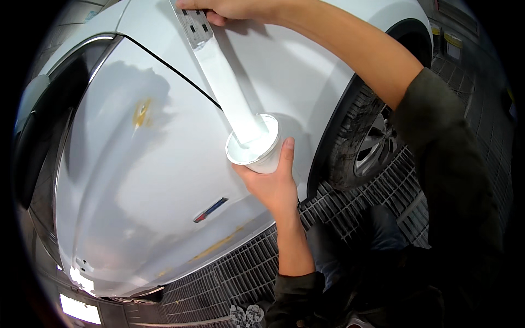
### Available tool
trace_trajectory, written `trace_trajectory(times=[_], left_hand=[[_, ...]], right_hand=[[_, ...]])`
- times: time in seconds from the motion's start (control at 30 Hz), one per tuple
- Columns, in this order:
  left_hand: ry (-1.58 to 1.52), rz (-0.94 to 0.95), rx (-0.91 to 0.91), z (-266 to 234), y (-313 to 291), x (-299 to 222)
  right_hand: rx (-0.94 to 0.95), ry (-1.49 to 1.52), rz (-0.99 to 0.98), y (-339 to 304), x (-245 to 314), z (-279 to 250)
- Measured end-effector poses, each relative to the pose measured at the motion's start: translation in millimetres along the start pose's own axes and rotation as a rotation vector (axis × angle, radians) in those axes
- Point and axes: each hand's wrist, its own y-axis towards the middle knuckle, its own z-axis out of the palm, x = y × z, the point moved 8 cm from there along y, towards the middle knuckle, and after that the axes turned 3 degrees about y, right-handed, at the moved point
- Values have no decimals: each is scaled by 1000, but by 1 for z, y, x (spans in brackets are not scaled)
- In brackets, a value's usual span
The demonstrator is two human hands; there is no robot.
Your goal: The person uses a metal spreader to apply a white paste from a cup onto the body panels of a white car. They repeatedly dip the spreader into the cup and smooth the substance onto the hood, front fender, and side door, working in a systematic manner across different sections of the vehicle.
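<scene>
My left hand (276, 188) is wrapped round a small white cup (266, 163), thumb up along its right side. White paint (239, 148) lies inside the cup. At the top of the view my right hand (232, 7) grips the upper end of a flat mixing stick (197, 30) marked with dark squares. The stick slants down into the cup. Its lower length is thickly coated in white paint, and its tip is hidden in the cup. Both hands are above the side of a white car (180, 158).
Grey sanded areas and a yellowish filler patch (141, 113) mark the car's panel. A small blue and red badge (210, 210) sits low on it. To the right is a wheel (363, 142); below runs a metal floor grating (219, 290). A dark car window (46, 126) is at the left.
</scene>
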Motion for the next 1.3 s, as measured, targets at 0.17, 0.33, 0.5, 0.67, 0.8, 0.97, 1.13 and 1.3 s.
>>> trace_trajectory(times=[0.17, 0.33, 0.5, 0.67, 0.8, 0.97, 1.13, 1.3], left_hand=[[-74, 20, 43, 3, 1, 2], [-98, 44, 71, 1, 2, 6], [-73, 68, 71, 0, 3, 7], [-84, 68, 77, 0, 3, 7], [-94, 50, 64, 0, 1, 4], [-86, 59, 62, 4, 0, 3], [-90, 31, 32, -3, -2, 5], [11, -16, 10, -8, 0, 16]], right_hand=[[-19, 26, 16, -5, -2, 0], [-56, -36, 62, -17, 14, 1], [-74, -26, 123, -9, 8, 3], [-63, -20, 54, -14, 11, 3], [-60, -12, 36, -13, 10, 3], [-157, -146, 226, -7, 2, -5], [-14, -58, 3, -7, 11, 5], [14, 24, 6, -21, 4, 5]])
